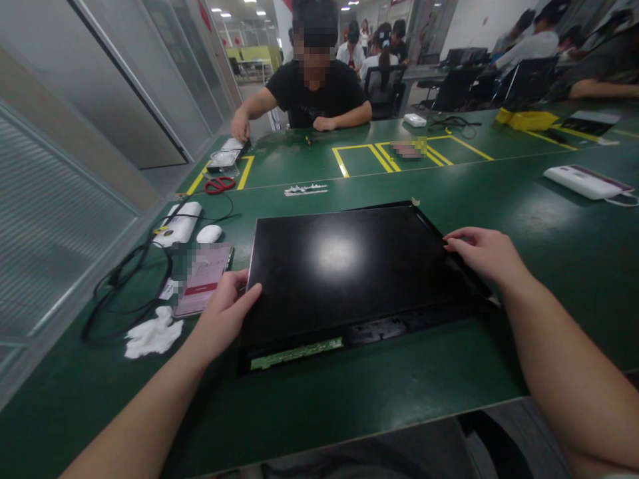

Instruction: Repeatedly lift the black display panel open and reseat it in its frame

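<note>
A black display panel (349,266) lies flat on the green table (379,392) in front of me, slightly lifted out of its dark frame. A green circuit strip (297,353) shows along its near edge. My left hand (227,313) grips the panel's left edge, thumb on top and fingers wrapped under. My right hand (482,253) rests on the right edge, fingers curled over the rim.
Left of the panel lie a phone (204,278), a white mouse (209,233), a black cable loop (127,289), a crumpled tissue (152,336) and red scissors (219,184). A person in black (312,90) sits across the table. A white device (584,181) lies at right.
</note>
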`<state>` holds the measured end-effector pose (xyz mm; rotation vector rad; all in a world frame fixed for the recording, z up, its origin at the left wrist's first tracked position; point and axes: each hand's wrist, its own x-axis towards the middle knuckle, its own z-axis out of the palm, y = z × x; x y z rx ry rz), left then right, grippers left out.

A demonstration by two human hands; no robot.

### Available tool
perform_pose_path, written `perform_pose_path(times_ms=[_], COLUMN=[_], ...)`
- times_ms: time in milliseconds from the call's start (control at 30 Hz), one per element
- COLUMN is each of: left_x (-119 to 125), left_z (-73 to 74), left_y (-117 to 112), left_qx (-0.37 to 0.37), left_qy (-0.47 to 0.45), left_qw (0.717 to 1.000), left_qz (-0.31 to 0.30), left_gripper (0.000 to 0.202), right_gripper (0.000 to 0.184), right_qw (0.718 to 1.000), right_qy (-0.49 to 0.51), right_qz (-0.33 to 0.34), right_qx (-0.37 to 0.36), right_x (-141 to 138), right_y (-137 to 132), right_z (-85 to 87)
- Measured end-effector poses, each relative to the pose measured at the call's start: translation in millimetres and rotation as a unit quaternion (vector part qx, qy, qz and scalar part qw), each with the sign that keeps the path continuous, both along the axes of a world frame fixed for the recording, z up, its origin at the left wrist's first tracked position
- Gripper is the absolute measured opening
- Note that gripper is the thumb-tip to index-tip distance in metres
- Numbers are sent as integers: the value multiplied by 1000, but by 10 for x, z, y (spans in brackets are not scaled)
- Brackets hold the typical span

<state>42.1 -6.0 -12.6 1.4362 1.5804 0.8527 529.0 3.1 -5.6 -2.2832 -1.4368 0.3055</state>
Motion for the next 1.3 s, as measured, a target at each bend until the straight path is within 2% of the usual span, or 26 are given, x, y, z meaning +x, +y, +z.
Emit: perform_pose_path(times_ms=[167,267,333,500,733,1300], left_x=[-62,-121,-150,-156,-141,-156], left_z=[-105,-159,-177,-169,-207,-239], left_y=[57,86,93,88,99,85], left_qx=[66,136,156,138,154,176], left_qy=[48,112,153,199,249,266], left_qw=[997,984,975,968,951,940], left_qz=[-14,-33,-40,-69,-101,-119], left_gripper=[39,34,35,37,35,28], right_gripper=[23,25,26,31,31,36], right_qw=[1000,1000,1000,1000,999,999], right_qy=[2,-1,-4,-11,-38,-18], right_qz=[1,-4,-5,-5,1,-23], right_qx=[-7,-19,-23,-27,23,-32], right_x=[18,6,-3,2,14,-69], right_y=[1,4,4,-1,-7,-17], right_z=[-4,12,25,18,-32,99])
